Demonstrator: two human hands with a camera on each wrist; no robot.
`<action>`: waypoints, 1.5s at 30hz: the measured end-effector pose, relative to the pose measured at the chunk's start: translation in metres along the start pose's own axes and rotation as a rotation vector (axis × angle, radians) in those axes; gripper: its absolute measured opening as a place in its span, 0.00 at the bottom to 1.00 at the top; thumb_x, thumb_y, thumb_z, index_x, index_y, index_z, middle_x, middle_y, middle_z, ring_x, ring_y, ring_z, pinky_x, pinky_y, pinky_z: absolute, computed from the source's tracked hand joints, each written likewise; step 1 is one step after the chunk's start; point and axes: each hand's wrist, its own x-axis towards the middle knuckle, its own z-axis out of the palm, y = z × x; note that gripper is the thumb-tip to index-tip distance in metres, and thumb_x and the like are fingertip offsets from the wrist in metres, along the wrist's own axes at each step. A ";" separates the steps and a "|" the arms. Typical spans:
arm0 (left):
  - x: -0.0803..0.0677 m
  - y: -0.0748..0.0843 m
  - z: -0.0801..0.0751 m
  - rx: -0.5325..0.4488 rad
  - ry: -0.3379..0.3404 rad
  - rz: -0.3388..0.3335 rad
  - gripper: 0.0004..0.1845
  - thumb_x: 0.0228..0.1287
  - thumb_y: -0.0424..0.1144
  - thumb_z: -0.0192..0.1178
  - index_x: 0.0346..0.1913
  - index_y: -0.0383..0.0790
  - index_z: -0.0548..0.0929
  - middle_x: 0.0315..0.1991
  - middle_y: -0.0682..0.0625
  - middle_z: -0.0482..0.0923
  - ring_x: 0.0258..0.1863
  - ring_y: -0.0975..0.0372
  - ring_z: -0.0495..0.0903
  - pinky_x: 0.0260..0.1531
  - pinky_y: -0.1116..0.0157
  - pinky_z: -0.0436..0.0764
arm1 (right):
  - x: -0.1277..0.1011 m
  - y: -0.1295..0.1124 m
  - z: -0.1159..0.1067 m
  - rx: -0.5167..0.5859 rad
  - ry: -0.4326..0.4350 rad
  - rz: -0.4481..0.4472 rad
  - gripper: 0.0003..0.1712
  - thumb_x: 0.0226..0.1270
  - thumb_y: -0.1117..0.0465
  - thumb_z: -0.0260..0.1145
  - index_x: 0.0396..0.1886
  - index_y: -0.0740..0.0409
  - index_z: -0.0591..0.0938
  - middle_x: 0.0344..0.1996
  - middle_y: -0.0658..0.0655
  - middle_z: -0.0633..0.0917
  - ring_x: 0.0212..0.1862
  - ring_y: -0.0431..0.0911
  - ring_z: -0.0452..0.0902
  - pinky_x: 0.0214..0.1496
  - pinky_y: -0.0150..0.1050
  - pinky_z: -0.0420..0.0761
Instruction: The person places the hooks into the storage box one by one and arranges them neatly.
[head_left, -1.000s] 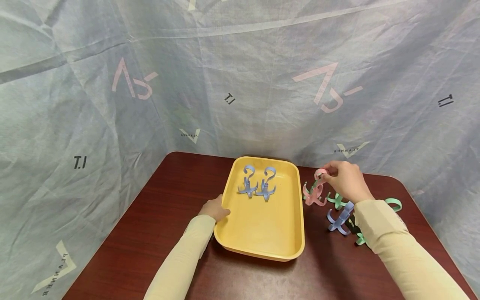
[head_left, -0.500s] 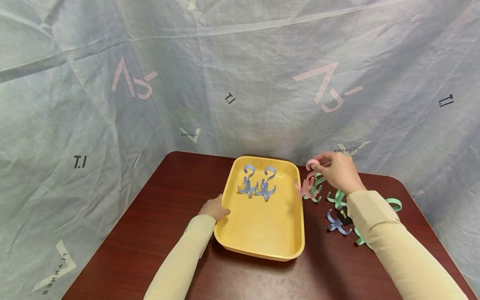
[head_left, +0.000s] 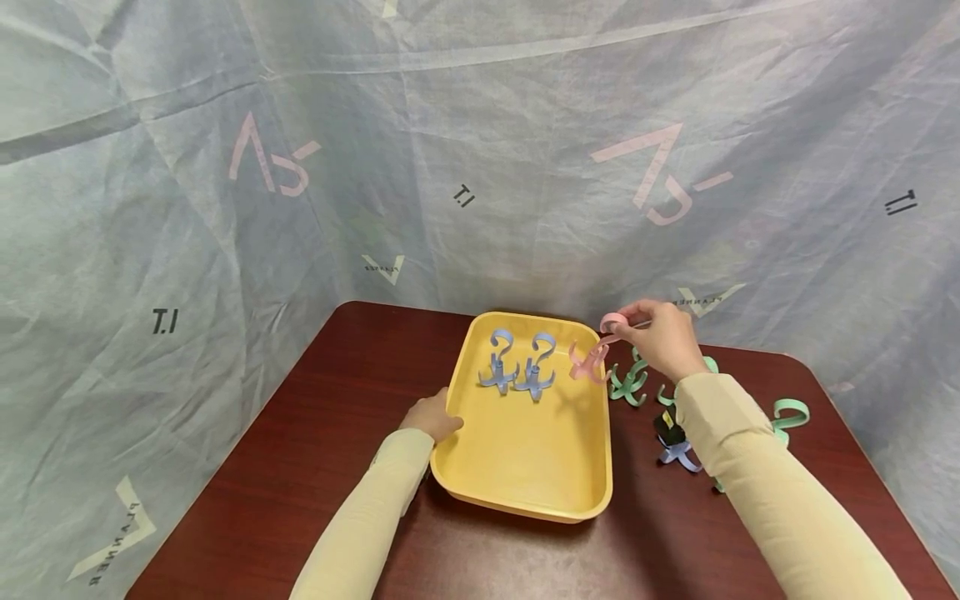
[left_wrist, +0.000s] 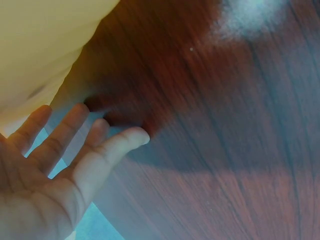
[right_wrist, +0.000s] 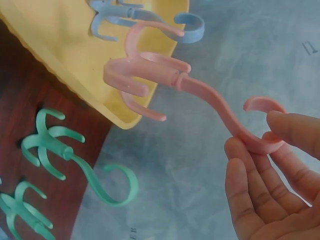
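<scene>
While right hand (head_left: pixel 663 337) pinches: pink hanger (right_wrist: pixel 160 74) by hook — hangs above tray (head_left: pixel 525 454), far right corner
left hand (head_left: pixel 431 417): fingers spread, thumb over rim
tray: apparently being loaded — next calls for lowering beside blue hangers (head_left: pixel 533 380)

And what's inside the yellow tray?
The yellow tray holds two blue hooks. The right hand holds a pink hook over the tray's edge. The patches under the blue hooks are hidden.

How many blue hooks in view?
3: two blue hooks side by side in the yellow tray, one partly covered blue hook on the table right of it. The right sleeve may hide more.
</scene>
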 end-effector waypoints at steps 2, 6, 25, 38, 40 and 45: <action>-0.002 0.002 -0.001 0.003 -0.002 0.001 0.31 0.67 0.40 0.62 0.71 0.37 0.69 0.42 0.40 0.83 0.31 0.55 0.81 0.33 0.58 0.81 | 0.001 0.002 0.002 0.020 -0.008 0.022 0.17 0.73 0.58 0.68 0.52 0.66 0.83 0.48 0.69 0.86 0.48 0.62 0.81 0.44 0.51 0.79; -0.004 0.004 -0.003 0.001 -0.002 0.007 0.31 0.67 0.39 0.62 0.71 0.36 0.69 0.42 0.40 0.83 0.31 0.55 0.81 0.33 0.58 0.81 | 0.004 0.007 0.007 0.059 -0.024 0.061 0.18 0.73 0.58 0.67 0.54 0.65 0.83 0.50 0.69 0.85 0.51 0.62 0.80 0.45 0.51 0.79; 0.004 -0.001 0.001 0.018 0.006 0.007 0.32 0.66 0.41 0.62 0.71 0.37 0.69 0.43 0.39 0.83 0.32 0.55 0.81 0.35 0.57 0.80 | 0.016 0.029 0.039 0.042 -0.035 0.074 0.14 0.73 0.62 0.65 0.52 0.67 0.83 0.49 0.69 0.85 0.48 0.62 0.80 0.44 0.51 0.79; -0.002 0.003 -0.005 0.024 0.000 0.002 0.32 0.68 0.40 0.62 0.72 0.36 0.68 0.44 0.39 0.83 0.32 0.54 0.81 0.35 0.58 0.81 | 0.020 0.035 0.062 0.021 -0.034 0.109 0.13 0.73 0.61 0.67 0.49 0.66 0.84 0.43 0.67 0.87 0.45 0.61 0.80 0.46 0.52 0.78; -0.001 0.002 -0.004 0.017 0.003 0.000 0.32 0.67 0.40 0.62 0.72 0.36 0.68 0.43 0.39 0.82 0.32 0.54 0.81 0.35 0.57 0.80 | 0.021 0.037 0.066 0.025 -0.029 0.095 0.13 0.72 0.62 0.68 0.48 0.67 0.84 0.43 0.67 0.87 0.45 0.61 0.80 0.47 0.52 0.78; 0.002 -0.002 0.001 0.003 0.004 -0.001 0.31 0.66 0.40 0.62 0.70 0.37 0.70 0.40 0.41 0.82 0.30 0.55 0.80 0.33 0.58 0.80 | 0.023 0.038 0.075 0.027 -0.024 0.077 0.12 0.71 0.63 0.68 0.47 0.68 0.84 0.41 0.67 0.87 0.45 0.61 0.81 0.46 0.52 0.79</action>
